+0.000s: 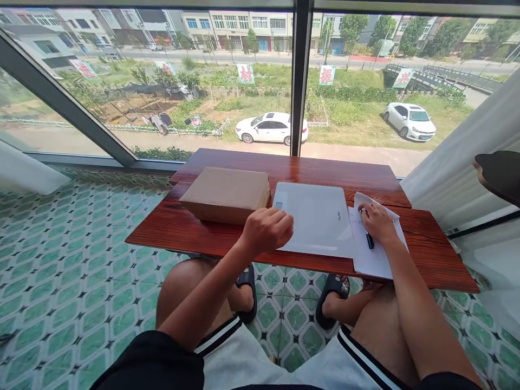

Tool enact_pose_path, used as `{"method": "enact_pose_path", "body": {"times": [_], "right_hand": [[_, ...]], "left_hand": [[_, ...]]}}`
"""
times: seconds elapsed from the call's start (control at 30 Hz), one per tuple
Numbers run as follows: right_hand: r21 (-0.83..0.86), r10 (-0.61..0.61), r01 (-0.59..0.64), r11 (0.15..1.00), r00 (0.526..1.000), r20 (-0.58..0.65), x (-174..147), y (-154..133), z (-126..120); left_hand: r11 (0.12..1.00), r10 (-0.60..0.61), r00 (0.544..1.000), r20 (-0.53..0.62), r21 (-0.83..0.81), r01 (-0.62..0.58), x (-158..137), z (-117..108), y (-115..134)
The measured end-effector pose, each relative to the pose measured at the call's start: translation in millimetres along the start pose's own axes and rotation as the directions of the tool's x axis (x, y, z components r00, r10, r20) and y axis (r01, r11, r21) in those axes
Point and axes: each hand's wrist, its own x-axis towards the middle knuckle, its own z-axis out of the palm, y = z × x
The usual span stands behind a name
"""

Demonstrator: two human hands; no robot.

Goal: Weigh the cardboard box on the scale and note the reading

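Observation:
My left hand (269, 230) is closed in a loose fist over the near left edge of a flat white digital scale (312, 216). Nothing shows in its fingers; the palm side is hidden. The scale has a small grey display and dark lettering. To its right, my right hand (377, 221) rests on sheets of white paper (377, 260) with faint handwriting. A black pen (370, 240) sticks out from under that hand toward me, and the curled fingers appear to grip its front end. Left of the scale sits a closed brown cardboard box (227, 189).
Everything stands on a reddish-brown wooden table (162, 230), with my knees at its near edge. Behind it is a large window with a dark frame post (301, 81). A pale curtain (467, 141) and a dark curved object (499, 173) are on the right.

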Motion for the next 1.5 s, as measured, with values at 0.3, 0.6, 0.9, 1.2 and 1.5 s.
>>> {"method": "enact_pose_path", "body": {"times": [0.3,0.6,0.9,1.2,1.5], "right_hand": [[0.035,-0.002,0.012,0.999,0.965,-0.263,-1,-7,-2],[0.12,-0.076,0.137,0.983,0.908,-0.411,-9,-63,-18],[0.487,-0.118,0.208,0.848,0.971,-0.208,-8,-176,-40],[0.824,-0.191,-0.14,0.549,0.939,0.286,-7,-277,-32],[0.901,-0.385,-0.047,0.432,0.893,0.232,-6,-306,-17]], "left_hand": [[0.972,-0.233,0.972,0.039,0.02,0.232,-7,-7,-32],[0.749,-0.658,0.751,-0.052,0.056,0.66,-21,-40,-92],[0.526,-0.847,0.527,-0.063,0.041,0.85,-42,-59,-132],[0.319,-0.935,0.27,0.232,0.207,0.925,-66,-50,-149],[0.304,-0.884,0.113,0.453,0.375,0.876,-69,-43,-156]]}}
